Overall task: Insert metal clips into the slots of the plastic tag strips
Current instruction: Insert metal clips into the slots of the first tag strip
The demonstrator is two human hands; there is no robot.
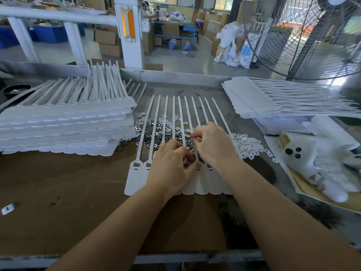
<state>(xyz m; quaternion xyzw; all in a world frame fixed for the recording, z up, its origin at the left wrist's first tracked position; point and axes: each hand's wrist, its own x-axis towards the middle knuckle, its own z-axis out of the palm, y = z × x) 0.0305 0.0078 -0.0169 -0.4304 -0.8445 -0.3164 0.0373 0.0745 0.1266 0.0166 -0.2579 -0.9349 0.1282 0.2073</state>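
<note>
While the fingertips of both hands meet over the heads of a white tag strip sheet (134,178) at the centre of the frame, the left hand (172,165) lies knuckles-up with its fingers curled down onto the slotted heads; whether they pinch a clip cannot be told. The right hand (212,145) pinches something small and shiny between thumb and forefinger just above the left hand's fingers, most likely a metal clip, though it is too small to be sure. The sheet's thin tails fan toward the top of the frame across a heap of metal clips (154,132), which lies under them on the worktable (58,192). To the right of the hands sits a heap of small white plastic pieces (248,146). A tall stack of tag sheets (64,124) fills the left of the frame, another stack (273,98) the upper right. White gloves (320,163) lie at the right edge, below a large fan (304,36). A single white piece (7,209) lies at the far left.
</note>
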